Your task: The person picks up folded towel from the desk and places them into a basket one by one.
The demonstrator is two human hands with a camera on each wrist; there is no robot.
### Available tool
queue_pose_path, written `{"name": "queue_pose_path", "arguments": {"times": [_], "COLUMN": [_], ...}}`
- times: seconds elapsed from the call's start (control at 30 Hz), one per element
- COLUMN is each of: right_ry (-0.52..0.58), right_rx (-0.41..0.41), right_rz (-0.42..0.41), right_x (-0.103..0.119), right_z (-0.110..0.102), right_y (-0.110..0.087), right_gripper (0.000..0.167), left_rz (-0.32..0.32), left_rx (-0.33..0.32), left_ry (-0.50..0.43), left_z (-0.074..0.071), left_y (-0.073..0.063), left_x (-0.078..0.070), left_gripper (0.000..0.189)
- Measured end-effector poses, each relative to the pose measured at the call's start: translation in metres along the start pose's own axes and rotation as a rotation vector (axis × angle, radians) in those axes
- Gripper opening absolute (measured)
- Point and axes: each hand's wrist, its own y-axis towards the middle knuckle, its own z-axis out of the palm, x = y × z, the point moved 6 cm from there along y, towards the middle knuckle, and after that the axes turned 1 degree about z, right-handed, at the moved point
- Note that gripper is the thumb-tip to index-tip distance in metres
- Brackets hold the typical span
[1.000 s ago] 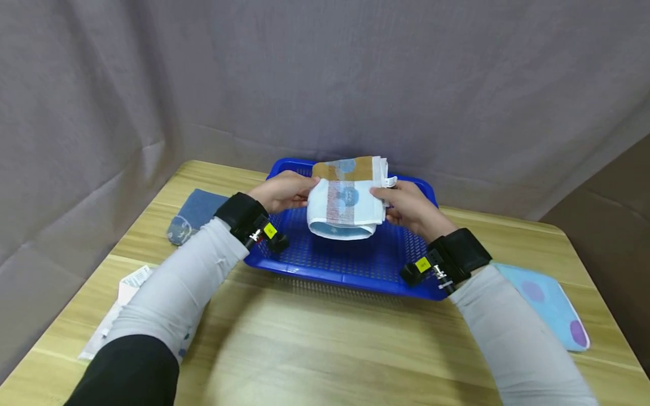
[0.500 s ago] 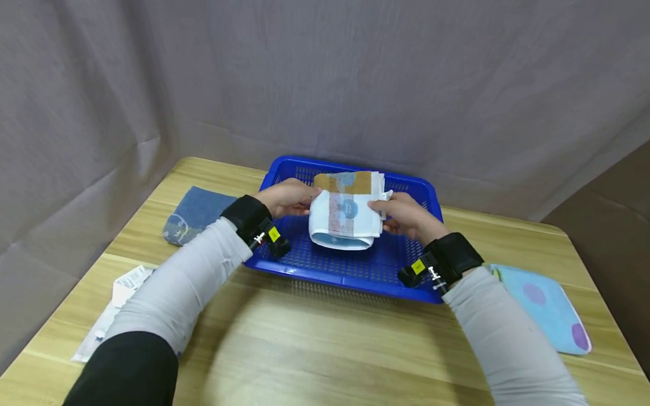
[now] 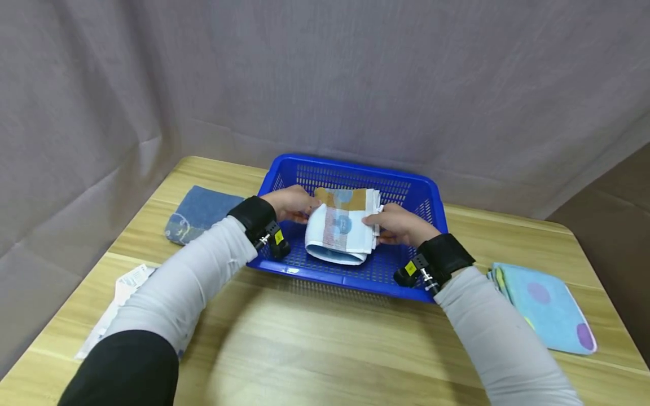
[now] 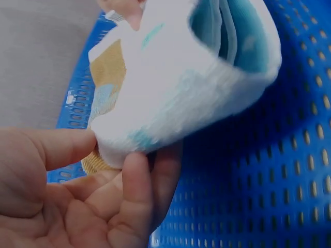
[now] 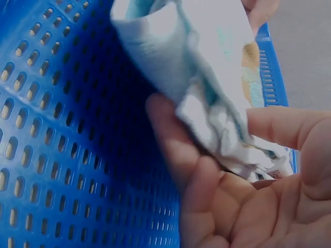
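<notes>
A folded towel [image 3: 337, 228], white with a brown band, a reddish stripe and blue round patches, is held inside the blue plastic basket [image 3: 325, 274]. My left hand [image 3: 293, 203] pinches its left edge, thumb on top and fingers beneath, as the left wrist view shows. On the opposite side my right hand [image 3: 401, 225] grips the layered edges between thumb and fingers. In the right wrist view the towel's stacked folds [image 5: 217, 124] lie over my fingers, above the slotted basket floor [image 5: 46, 129].
A folded dark blue towel [image 3: 203, 211] lies left of the basket, partly behind my left forearm. Nearer sits a white packet with a label [image 3: 133, 279], partly covered by my sleeve. A folded light blue towel with purple dots [image 3: 545, 307] rests at the right. Grey cloth [image 3: 355, 79] hangs behind the wooden table [image 3: 325, 349].
Both hands have lowered the folded towel from above the basket's back rim down into the basket, keeping hold of it throughout. More of the basket's back wall now shows behind it.
</notes>
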Motion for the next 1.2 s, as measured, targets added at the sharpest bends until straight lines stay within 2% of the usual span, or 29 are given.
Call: {"name": "queue_pose_path", "arguments": {"times": [0.17, 0.37, 0.67, 0.97, 1.2], "right_ry": [-0.071, -0.154, -0.199, -0.250, -0.277], "right_rx": [0.014, 0.036, 0.040, 0.032, -0.031], "right_rz": [0.003, -0.017, -0.005, 0.009, 0.001], "right_x": [-0.001, -0.001, -0.006, -0.009, -0.010], "right_z": [0.002, 0.005, 0.006, 0.007, 0.003], "right_y": [-0.005, -0.002, -0.002, -0.001, 0.004], "right_gripper": [0.043, 0.027, 0.028, 0.026, 0.029], "left_rz": [-0.003, -0.023, -0.021, -0.024, -0.033], "left_rx": [0.019, 0.021, -0.009, -0.019, -0.040], "left_ry": [0.048, 0.094, 0.199, 0.244, 0.267], "left_z": [0.006, 0.014, 0.016, 0.013, 0.004], "left_y": [-0.002, -0.002, -0.004, 0.001, 0.008], "left_x": [0.001, 0.000, 0.000, 0.003, 0.009], "left_gripper": [0.014, 0.014, 0.009, 0.018, 0.022]}}
